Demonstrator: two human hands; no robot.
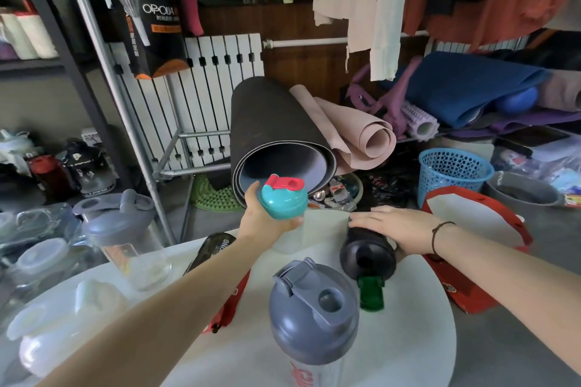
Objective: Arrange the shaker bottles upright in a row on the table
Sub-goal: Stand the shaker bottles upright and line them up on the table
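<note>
Nearest the camera: clear shaker bottle with a grey flip-top lid (312, 314), upright on the round white tabletop (418, 317), so one already sorted. Just behind it, lying on its side: black shaker bottle with a green flip cap (367, 256), cap end pointing toward the camera. Right hand (405, 229) laid flat across its body, fingers stretched out rather than curled, so grip open there, resting and not holding. Off to the left of that, a dark bottle with white lettering (209, 250), also down flat, partly tucked under the left forearm. Further left, a clear tumbler with a grey handled lid (121, 226), upright near the tabletop's edge.

Farther out, left hand (262, 218) wrapped around a clear-bodied shaker bottle with a teal lid and red flip cap (284, 198), grip closed on it just under the lid, bottle up off the tabletop and tipped a bit. Beyond the tabletop: big rolled dark yoga mat (276, 135) and a blue perforated plastic basket (452, 171).

Possible trouble from here:
- black one rolling off the far rim, being round, on its side and only pressed by a flat palm
- teal one landing tilted and toppling, maybe off the far edge
- left forearm sweeping the lettered bottle off while reaching
</note>
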